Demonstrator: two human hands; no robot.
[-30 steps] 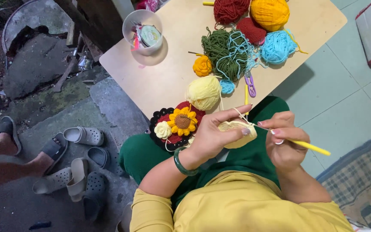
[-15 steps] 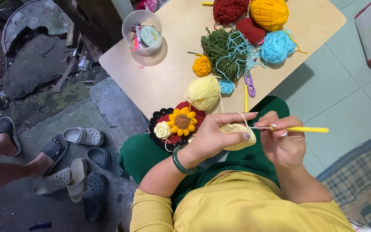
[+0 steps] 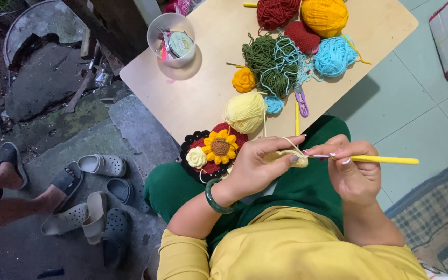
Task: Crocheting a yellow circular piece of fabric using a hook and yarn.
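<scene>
My left hand [image 3: 257, 166] sits in the middle of the frame, fingers curled around a small pale yellow crochet piece [image 3: 289, 157], pinching it between thumb and fingertips. My right hand [image 3: 351, 171], just to the right of it, is closed on a yellow crochet hook [image 3: 385, 159] whose handle points toward the right edge and whose tip meets the piece. A thin strand runs from the piece up to a pale yellow yarn ball [image 3: 245, 111] on the wooden table [image 3: 208, 98], which fills the upper middle. Just left of my left hand, at the table's lower edge, lies a round crochet mat [image 3: 211, 151] with a sunflower and a cream rose on red, edged in black. Further up the table are green yarn [image 3: 265, 65], light blue yarn [image 3: 333, 56], dark red yarn [image 3: 277, 11], an orange-yellow ball [image 3: 324, 15] and a clear plastic cup [image 3: 172, 39]. Sandals [image 3: 99, 165] lie on the ground at lower left.
</scene>
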